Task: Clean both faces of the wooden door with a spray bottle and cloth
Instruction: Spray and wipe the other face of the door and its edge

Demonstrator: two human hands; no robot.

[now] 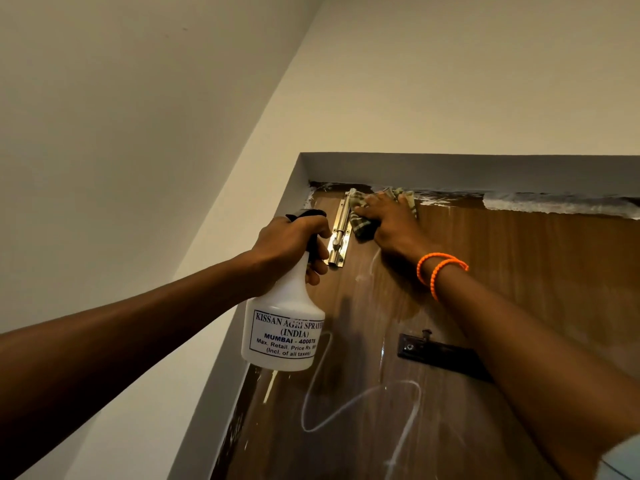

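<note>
Walls [121, 116] and ceiling fill the upper field; the grey door frame [450, 168] sits below them, with patches of white residue along its top edge at the far right. Wooden door [519, 289] occupies the lower right, closed in the frame, its face wet and streaked with pale curving marks near the bottom. A dark bracket [446, 358] is fixed mid-panel. A brass tower bolt [341, 233] is mounted at the top left of the door.

Left hand [294, 247] is closed around the neck of the white spray bottle [284, 327], held just left of the bolt, clear of the panel. Right hand [388, 223], orange bands [440, 271] on the wrist, lies with fingers spread flat, pressing the checked cloth [363, 226] against the top corner beside the bolt.

Recommendation: wipe in overlapping passes from the top edge downward, work around the bolt, and take up the runs before they dry.
</note>
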